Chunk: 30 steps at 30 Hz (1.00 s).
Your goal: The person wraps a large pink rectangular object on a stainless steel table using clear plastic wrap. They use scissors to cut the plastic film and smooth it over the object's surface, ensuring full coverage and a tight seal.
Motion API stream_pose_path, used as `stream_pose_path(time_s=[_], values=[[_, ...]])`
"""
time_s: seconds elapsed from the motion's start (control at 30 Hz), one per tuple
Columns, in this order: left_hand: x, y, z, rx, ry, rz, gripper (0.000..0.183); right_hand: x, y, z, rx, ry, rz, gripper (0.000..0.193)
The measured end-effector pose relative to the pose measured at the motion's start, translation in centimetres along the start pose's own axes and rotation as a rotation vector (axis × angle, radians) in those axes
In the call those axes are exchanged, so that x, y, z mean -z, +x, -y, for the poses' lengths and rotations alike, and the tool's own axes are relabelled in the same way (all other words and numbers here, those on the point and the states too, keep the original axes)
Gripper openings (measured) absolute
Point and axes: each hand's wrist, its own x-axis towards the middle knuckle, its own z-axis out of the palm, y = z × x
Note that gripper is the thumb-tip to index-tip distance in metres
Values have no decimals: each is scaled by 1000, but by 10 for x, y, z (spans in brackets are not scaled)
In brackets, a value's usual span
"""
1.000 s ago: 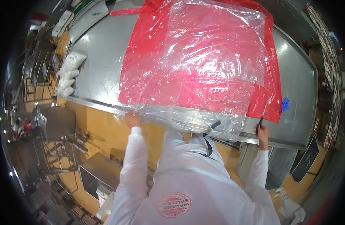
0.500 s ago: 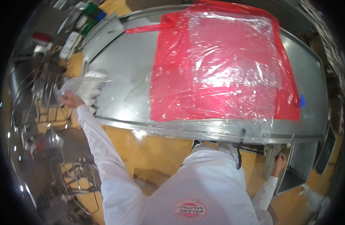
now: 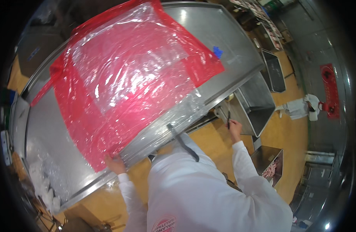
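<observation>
A red plastic sheet or bag lies on the metal table, with a clear plastic film spread over much of it and hanging past the near edge. My left hand is at the red plastic's near left corner, its fingers touching the edge and its thumb apart from them. To the right, off the table's front, my right hand is closed around a slim dark object; I cannot make out its kind. A dark strap with a clip hangs in front of my white coat.
The metal table has a raised rim. White gloves or plastic lie at its left end, a blue scrap by the far right. Metal bins stand right; one tub holds pinkish pieces. A person in white is farther right.
My view has turned to the right. My left hand has left the white pile at the table's left end and come to the red plastic's near corner. My right hand still holds the dark object.
</observation>
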Motion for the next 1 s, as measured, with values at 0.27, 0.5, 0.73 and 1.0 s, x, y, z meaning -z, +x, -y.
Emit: stream_pose_path(time_s=[0.27,0.5,0.73,1.0], values=[[-74,-38,-228,-16,-400,468,61,-34,223,29,90,-128,-92,17],[-146,-46,-297,495,-797,237,52,-89,430,72,208,-409,-197,23],[-105,-59,-479,610,-1042,129,42,-93,546,40,371,-876,11,19],[-207,-96,-730,2,-800,612,73,-86,458,189,26,156,903,44]])
